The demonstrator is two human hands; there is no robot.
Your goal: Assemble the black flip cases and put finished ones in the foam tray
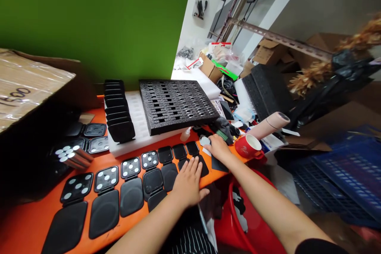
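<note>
My left hand (187, 180) lies palm down with its fingers stretched over the open black cases at the right end of a row. Beyond it, my right hand (219, 149) has its fingers bent at a pale round piece (205, 141), beside a small white strip; the fingertips are partly hidden. Hinged square black cases stand open along the orange table. Those toward the left, such as one case (106, 178), carry white round dots in the upper half. Nearer my hands, a case (165, 154) shows a plain black upper half.
A black slotted foam block (178, 103) and a row of upright black pieces (119, 111) sit on white foam (137, 107). At right are a red mug (245, 147), a pink bottle (269, 125) and a red bucket (238, 222) below. A cardboard box (29, 83) stands left.
</note>
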